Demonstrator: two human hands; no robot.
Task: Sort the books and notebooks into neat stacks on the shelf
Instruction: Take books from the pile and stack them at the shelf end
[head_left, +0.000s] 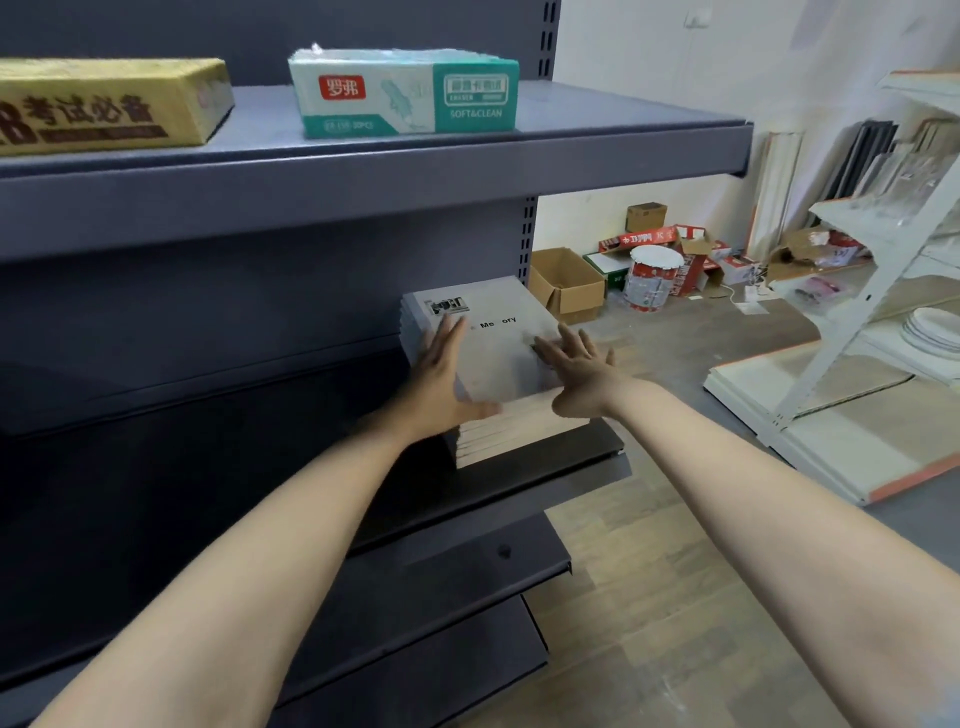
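We are squaring the notebook stack (483, 358) at the shelf's (545, 467) right end, left hand (441, 374) and right hand (576, 369) flat, fingers straight (gripping nothing); next, nudge edges flush.

So the stack of notebooks (498, 353) sits at the right end of the middle shelf (597, 444), left hand (441, 374) flat on top at its left, right hand (576, 369) at its right. The upper shelf (623, 122) above has a long box (104, 104), with the eraser box (405, 93) right of it.
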